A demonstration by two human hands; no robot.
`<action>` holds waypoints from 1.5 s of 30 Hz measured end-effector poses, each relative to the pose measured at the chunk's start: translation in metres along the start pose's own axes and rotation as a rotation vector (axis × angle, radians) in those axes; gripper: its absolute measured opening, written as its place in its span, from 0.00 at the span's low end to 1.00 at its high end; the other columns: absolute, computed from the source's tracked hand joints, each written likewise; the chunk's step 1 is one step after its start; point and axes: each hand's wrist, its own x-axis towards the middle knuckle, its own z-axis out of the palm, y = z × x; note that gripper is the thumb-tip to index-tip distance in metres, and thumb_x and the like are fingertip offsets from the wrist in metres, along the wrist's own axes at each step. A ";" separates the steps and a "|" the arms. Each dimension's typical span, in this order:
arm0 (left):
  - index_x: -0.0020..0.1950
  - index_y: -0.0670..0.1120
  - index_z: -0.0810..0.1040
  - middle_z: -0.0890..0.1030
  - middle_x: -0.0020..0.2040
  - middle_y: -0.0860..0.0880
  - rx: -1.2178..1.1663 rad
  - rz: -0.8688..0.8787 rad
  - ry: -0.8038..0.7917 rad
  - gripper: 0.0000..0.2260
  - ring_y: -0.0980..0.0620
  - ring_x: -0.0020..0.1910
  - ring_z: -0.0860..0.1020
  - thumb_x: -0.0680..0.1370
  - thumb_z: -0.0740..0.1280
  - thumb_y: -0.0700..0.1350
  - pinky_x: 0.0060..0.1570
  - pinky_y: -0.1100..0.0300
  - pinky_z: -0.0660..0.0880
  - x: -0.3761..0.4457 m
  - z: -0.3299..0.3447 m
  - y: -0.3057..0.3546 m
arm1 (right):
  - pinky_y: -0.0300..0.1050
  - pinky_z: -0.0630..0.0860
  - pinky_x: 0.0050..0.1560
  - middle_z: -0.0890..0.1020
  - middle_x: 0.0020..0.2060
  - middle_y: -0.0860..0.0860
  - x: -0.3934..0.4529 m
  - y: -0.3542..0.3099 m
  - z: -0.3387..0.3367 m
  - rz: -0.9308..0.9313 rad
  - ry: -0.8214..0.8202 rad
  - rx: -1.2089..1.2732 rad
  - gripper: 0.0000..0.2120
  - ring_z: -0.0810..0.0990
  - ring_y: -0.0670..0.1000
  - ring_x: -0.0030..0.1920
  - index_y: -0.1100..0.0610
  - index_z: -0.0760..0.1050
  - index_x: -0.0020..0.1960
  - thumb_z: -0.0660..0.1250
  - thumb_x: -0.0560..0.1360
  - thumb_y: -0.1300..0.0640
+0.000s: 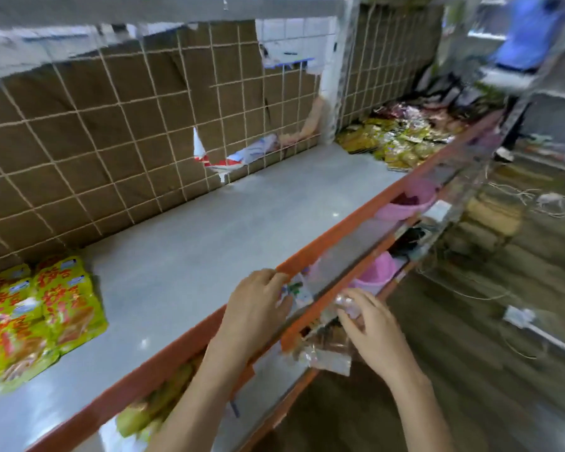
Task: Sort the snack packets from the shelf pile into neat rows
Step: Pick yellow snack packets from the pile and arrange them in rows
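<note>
Grey shelf [242, 223] running long — yellow-green packets [43, 308] lying in rows at its left end, mixed pile [402, 135] far right. Left hand [258, 308] pinching a small packet [294, 293]; right hand [369, 324] curling round clear-wrapped packets [327, 350] below. Advisable: lifting squarely, aligning edges beside existing rows.

A grey shelf [216, 230] with an orange front edge carries the goods. Taking its wire-grid back panel [111, 132] as the landmark: yellow-green snack packets [40, 314] lie in overlapping rows at the panel's left foot, and a loose pile of mixed packets [402, 135] lies past the panel's right end, beyond the white upright post [331, 76].
</note>
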 end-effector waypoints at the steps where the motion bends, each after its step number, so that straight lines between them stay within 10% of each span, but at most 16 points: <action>1: 0.52 0.45 0.81 0.81 0.46 0.46 -0.020 0.025 -0.014 0.12 0.43 0.44 0.80 0.71 0.66 0.46 0.39 0.55 0.77 0.010 0.009 0.017 | 0.35 0.63 0.64 0.70 0.68 0.44 -0.005 0.017 -0.011 0.025 0.014 0.004 0.19 0.66 0.42 0.68 0.51 0.69 0.69 0.61 0.79 0.50; 25: 0.66 0.48 0.73 0.74 0.63 0.49 -0.264 0.345 -0.208 0.16 0.49 0.59 0.73 0.79 0.61 0.48 0.52 0.60 0.68 0.286 0.183 0.254 | 0.35 0.59 0.64 0.67 0.69 0.41 0.081 0.266 -0.194 0.416 0.232 0.032 0.20 0.63 0.41 0.69 0.48 0.66 0.70 0.60 0.79 0.48; 45: 0.59 0.47 0.78 0.78 0.56 0.51 -0.333 0.016 -0.072 0.22 0.50 0.56 0.76 0.73 0.58 0.58 0.56 0.56 0.72 0.560 0.243 0.273 | 0.31 0.67 0.50 0.73 0.51 0.39 0.376 0.411 -0.288 0.154 0.086 0.152 0.18 0.70 0.38 0.48 0.49 0.70 0.68 0.61 0.79 0.50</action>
